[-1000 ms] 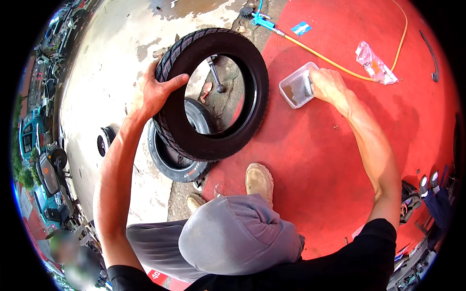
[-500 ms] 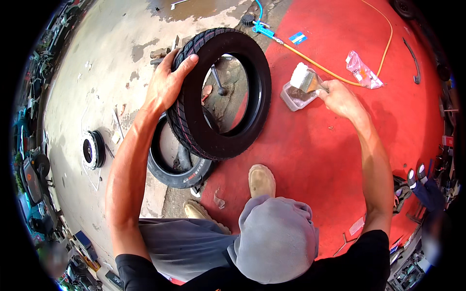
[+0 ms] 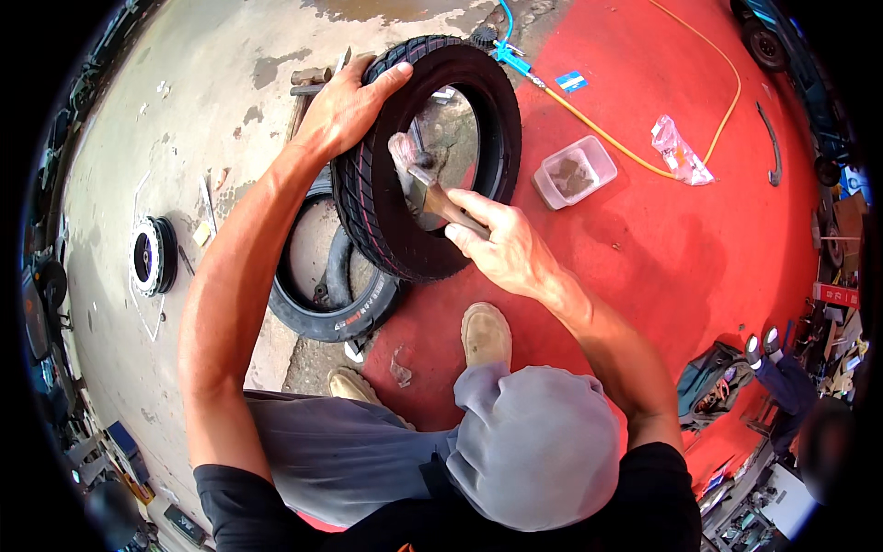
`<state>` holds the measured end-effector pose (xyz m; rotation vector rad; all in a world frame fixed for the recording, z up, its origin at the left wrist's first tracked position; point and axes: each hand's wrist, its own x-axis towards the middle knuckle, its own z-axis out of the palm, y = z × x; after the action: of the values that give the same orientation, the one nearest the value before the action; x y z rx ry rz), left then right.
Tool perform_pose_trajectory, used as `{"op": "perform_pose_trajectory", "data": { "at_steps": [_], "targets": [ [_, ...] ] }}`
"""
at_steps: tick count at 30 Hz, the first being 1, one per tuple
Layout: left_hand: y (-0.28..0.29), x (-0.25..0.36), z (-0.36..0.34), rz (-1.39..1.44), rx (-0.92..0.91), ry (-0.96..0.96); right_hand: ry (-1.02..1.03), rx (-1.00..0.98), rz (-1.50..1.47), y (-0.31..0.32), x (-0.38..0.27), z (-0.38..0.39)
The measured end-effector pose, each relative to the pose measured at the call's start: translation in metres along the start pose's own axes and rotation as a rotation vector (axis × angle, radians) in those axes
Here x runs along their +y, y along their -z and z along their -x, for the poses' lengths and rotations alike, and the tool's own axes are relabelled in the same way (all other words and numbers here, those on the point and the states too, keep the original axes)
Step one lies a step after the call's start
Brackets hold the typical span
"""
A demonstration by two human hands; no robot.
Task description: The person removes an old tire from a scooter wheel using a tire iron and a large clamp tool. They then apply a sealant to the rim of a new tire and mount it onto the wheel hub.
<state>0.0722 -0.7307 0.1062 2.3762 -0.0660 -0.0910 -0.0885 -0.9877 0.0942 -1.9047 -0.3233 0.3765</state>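
A black tyre stands tilted in front of me. My left hand grips its upper left edge, the thumb on the sidewall and the fingers over the tread. In my right hand is a flat paintbrush, held by its handle. Its bristles, smeared with white, lie against the left sidewall near the inner rim. A second tyre lies flat on the ground, partly hidden behind the first. To the right sits a clear plastic tub with some wet residue inside.
A blue air gun on a yellow hose lies beyond the tub, near a pink-and-clear plastic bag. A wheel rim lies at the left on concrete. Red flooring covers the right side. Another person's legs show at far right.
My right hand has swung left from above the tub, bringing the brush onto the tyre's sidewall. Most of the white load on the bristles no longer shows. My left hand still holds the tyre.
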Motion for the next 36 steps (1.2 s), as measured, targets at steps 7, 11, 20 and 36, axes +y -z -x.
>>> {"op": "perform_pose_trajectory", "data": {
  "at_steps": [7,11,20,36],
  "targets": [
    [0.013,0.021,0.01,0.172,-0.074,0.027,0.102,-0.181,0.876,0.034,0.096,0.038],
    [0.009,0.023,0.005,0.249,-0.088,-0.048,0.092,0.002,0.821,0.104,0.122,0.003],
    [0.02,0.021,0.015,0.33,-0.107,-0.04,0.439,0.139,1.26,0.142,0.041,-0.075],
    [0.012,0.014,0.007,0.193,-0.074,0.068,-0.384,-0.087,-0.568,-0.005,-0.003,0.002]
  ]
}}
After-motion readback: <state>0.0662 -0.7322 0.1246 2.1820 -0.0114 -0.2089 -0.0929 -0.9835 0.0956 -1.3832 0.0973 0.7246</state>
